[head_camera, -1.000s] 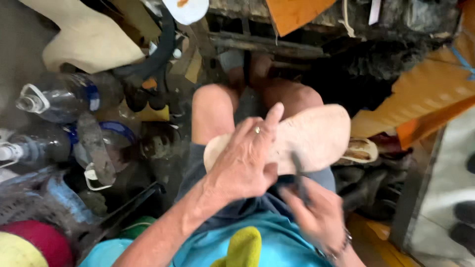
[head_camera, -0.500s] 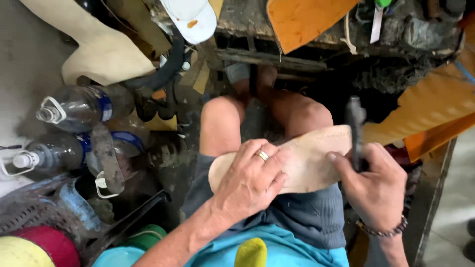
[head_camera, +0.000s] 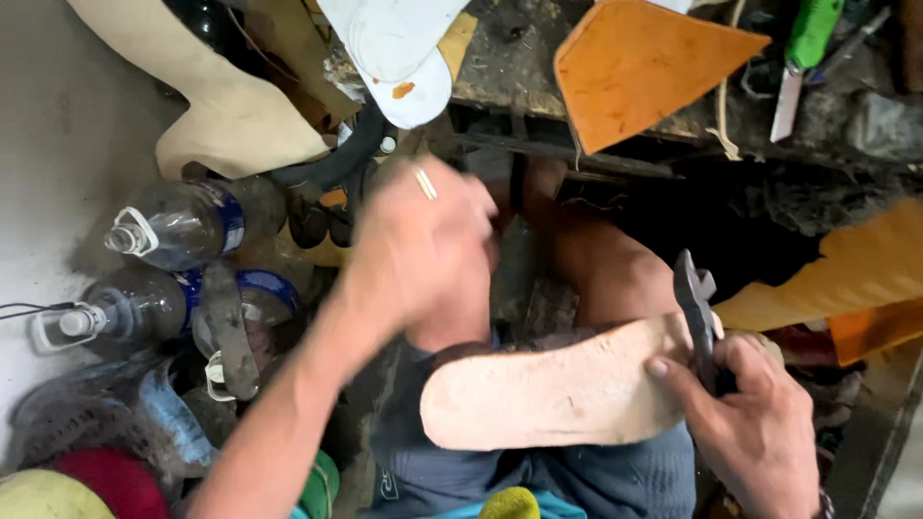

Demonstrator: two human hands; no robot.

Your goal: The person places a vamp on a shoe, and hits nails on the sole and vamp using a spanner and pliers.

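Pale, raw-looking leather is seen across the lap: a shoe sole [head_camera: 562,389], cut to its outline with rough edges, lies flat over the knees, toe end toward the person's left. At the heel end of the sole, the right hand [head_camera: 760,428] is closed around the handle of a dark metal tool [head_camera: 697,317], apparently pincers, with the thumb pressed on the sole's edge so that tool and sole are steadied together. Above the sole and apart from it, the left hand [head_camera: 423,255] is raised and blurred; a ring is worn on it, and the fingers appear loosely curled with nothing seen in them, though the blur leaves this uncertain.

Beyond the sole, a cluttered workbench [head_camera: 519,67] is seen, on which an orange leather piece [head_camera: 639,62] and a green-handled knife [head_camera: 803,58] are laid. A white sole [head_camera: 399,48] hangs over the bench edge. To the left of the sole, two plastic bottles [head_camera: 178,226] lie on the floor among scraps.

As far as can be judged, the sole has been cut to shape, but nothing is attached to it: no upper, no stitching. Trimming or fitting appears to be left.
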